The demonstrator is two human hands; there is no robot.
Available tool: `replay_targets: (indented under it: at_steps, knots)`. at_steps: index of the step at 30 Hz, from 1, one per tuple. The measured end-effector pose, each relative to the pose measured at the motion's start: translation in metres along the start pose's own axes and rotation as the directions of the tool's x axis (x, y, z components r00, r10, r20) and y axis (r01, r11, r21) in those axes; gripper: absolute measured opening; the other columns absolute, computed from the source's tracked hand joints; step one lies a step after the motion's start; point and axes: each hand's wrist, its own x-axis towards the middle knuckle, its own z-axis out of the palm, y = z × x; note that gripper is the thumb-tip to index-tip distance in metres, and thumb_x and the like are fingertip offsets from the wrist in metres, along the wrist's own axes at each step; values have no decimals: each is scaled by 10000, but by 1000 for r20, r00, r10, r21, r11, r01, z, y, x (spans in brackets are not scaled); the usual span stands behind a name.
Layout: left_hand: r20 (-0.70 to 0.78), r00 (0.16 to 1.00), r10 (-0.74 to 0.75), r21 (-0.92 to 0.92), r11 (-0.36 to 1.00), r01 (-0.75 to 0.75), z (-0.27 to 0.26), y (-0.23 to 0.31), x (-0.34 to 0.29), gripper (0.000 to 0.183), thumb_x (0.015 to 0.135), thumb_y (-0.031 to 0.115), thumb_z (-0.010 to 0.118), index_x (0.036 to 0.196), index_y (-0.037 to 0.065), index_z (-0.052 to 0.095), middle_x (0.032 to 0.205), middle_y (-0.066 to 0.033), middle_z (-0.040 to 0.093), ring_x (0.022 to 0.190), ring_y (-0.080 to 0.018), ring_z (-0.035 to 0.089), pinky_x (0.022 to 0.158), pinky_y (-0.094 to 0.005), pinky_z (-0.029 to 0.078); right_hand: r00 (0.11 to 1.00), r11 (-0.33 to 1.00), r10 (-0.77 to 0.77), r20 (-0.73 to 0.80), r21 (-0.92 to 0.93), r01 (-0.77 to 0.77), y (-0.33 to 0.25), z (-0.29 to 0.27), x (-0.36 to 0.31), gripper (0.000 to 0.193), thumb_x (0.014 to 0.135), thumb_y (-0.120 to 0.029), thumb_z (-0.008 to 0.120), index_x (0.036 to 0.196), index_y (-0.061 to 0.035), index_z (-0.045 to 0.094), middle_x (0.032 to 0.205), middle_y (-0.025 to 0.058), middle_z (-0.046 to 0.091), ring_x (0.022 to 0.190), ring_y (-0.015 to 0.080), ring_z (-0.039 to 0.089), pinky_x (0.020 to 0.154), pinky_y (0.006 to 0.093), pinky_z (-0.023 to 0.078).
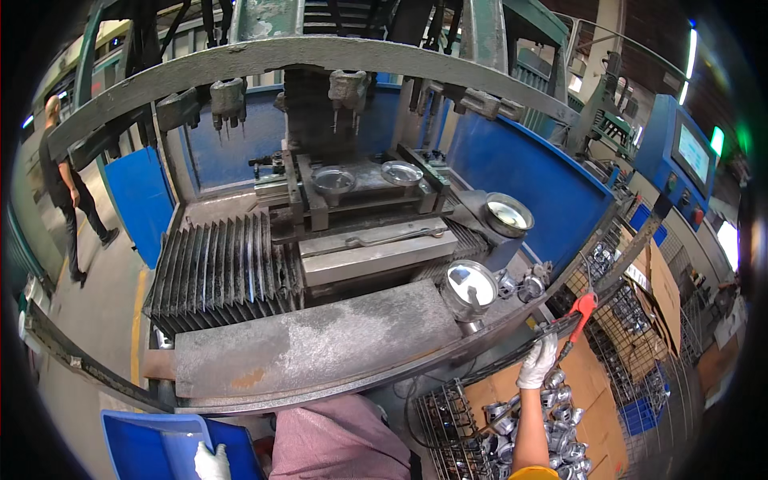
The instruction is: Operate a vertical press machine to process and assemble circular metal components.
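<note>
My left hand (211, 462), in a white glove, is at the bottom edge beside a blue plastic bin (136, 440). Its fingers look apart, and nothing shows in them. In another white glove, my right hand (538, 362) reaches up with fingers stretched toward a red-handled air gun (585, 306) and its black hose. Whether the fingertips touch the hose is hard to make out. Below that forearm, many silvery metal castings (560, 432) lie by brown cardboard. On the machine's right side stand two round metal cups (468, 288) with bright round insides.
Ahead, a machine has a flat steel ledge (320, 340), a black bellows cover (220, 276) and a fixture with two round seats (334, 181). Drill-like heads (228, 100) hang above. Wire mesh crates (632, 320) and a control panel (690, 152) are right. A person (66, 184) walks at left.
</note>
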Motion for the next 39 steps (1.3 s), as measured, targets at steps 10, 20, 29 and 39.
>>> replay_targets:
  at_steps: [10, 20, 29, 39]
  knots:
    - [-157, 974, -162, -41, 987, 157, 35, -30, 25, 578, 723, 242, 712, 1191, -35, 516, 1059, -242, 609, 1002, -375, 586, 869, -399, 457, 999, 1000, -10, -44, 12, 10, 4, 4, -3, 287, 923, -187, 421, 1076, 10, 564, 1114, 174, 575, 1100, 377, 496, 966, 452, 362]
    - [-176, 976, -128, 54, 989, 140, 32, -21, 21, 541, 745, 319, 692, 1133, -29, 544, 1009, -245, 616, 952, -386, 595, 834, -422, 470, 1000, 1000, 23, -9, 5, -23, 15, 5, -8, 330, 941, -220, 420, 1137, 21, 529, 1162, 182, 567, 1141, 377, 481, 987, 450, 348]
    - [-144, 980, -135, 17, 990, 138, 25, -16, 14, 464, 750, 306, 685, 1066, -13, 569, 964, -232, 629, 911, -391, 605, 806, -427, 479, 1000, 999, 25, -1, 43, -25, 13, 7, -8, 296, 945, -171, 404, 1129, 21, 534, 1171, 190, 560, 1129, 368, 485, 975, 451, 355]
    - [-181, 979, -89, 63, 993, 102, 34, -24, 18, 514, 760, 359, 671, 1095, -14, 562, 993, -233, 623, 947, -386, 592, 831, -431, 467, 999, 1000, 15, -43, -18, -15, 39, 13, -19, 252, 939, -126, 428, 1099, 39, 531, 1161, 207, 559, 1093, 365, 514, 954, 435, 381]
